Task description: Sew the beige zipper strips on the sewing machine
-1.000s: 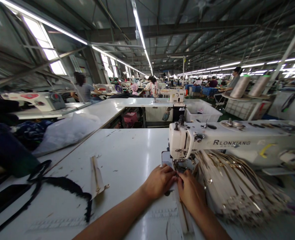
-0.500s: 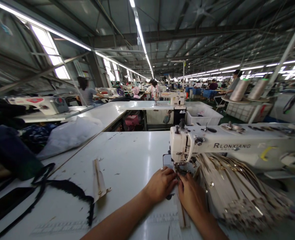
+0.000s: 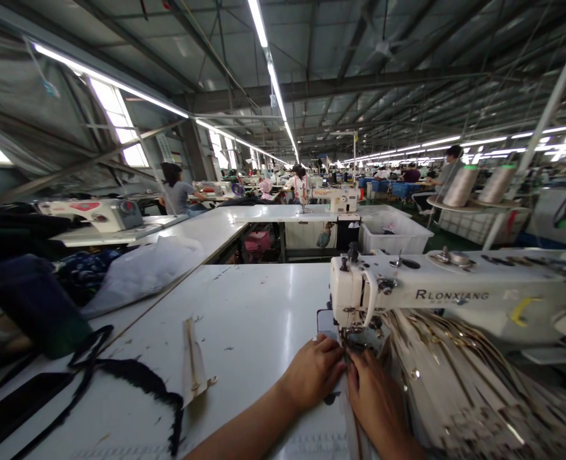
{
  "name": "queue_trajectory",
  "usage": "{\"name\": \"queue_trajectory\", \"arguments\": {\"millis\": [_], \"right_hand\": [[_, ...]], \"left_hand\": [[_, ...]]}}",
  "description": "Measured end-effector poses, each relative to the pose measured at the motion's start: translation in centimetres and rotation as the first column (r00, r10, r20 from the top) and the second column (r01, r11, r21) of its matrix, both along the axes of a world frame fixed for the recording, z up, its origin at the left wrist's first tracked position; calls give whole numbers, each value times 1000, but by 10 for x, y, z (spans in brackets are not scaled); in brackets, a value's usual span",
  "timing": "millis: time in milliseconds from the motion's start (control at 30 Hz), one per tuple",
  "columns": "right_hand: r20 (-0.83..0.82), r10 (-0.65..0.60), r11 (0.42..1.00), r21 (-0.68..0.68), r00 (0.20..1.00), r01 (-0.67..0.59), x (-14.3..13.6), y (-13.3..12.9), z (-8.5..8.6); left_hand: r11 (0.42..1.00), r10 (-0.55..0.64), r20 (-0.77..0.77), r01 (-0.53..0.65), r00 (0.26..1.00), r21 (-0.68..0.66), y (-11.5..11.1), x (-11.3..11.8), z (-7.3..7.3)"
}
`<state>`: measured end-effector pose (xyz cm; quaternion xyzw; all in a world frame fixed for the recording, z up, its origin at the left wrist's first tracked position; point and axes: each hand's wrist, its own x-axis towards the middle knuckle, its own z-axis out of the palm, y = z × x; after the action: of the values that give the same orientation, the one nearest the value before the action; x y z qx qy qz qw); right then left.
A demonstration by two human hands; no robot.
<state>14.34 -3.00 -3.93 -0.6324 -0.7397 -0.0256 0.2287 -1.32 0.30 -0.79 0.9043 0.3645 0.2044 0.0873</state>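
A white sewing machine point(image 3: 407, 287) stands on the right side of the white table. Just in front of its needle, my left hand point(image 3: 314, 370) has its fingers curled and pressed onto a pale zipper point(image 3: 354, 429). From the other side my right hand point(image 3: 374, 390) pinches the same zipper, whose tail runs down the table between my forearms. Its upper end is hidden by my fingers and the presser foot. Apart from both hands, a short pale zipper point(image 3: 194, 361) with a metal pull lies to the left.
A thick bundle of zippers point(image 3: 465, 383) lies beneath the machine arm, right of my hand. Black trim point(image 3: 142, 377) and a white bag point(image 3: 142, 271) are at left. Thread cones point(image 3: 460, 185) stand at right. A person point(image 3: 180, 188) sits at another machine further back.
The camera view has tilted up slightly, so the scene sits lower in the picture. Both hands stay on the zipper by the needle, in nearly the same position.
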Motion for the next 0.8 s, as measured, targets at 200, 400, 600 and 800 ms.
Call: {"name": "queue_trajectory", "arguments": {"millis": [200, 400, 600, 800], "right_hand": [[-65, 31, 999, 29, 997, -30, 1, -2, -5], [-192, 318, 947, 102, 928, -304, 7, -6, -10], [-202, 308, 951, 106, 930, -292, 13, 0, -21], [-178, 319, 944, 149, 931, -295, 13, 2, -24]], "left_hand": [[999, 44, -7, -44, 999, 13, -6, 3, 1], [986, 148, -236, -162, 960, -39, -44, 3, -6], [895, 422, -337, -447, 842, 5, -35, -64, 0], [630, 690, -457, -777, 562, -5, -12, -161, 15]]}}
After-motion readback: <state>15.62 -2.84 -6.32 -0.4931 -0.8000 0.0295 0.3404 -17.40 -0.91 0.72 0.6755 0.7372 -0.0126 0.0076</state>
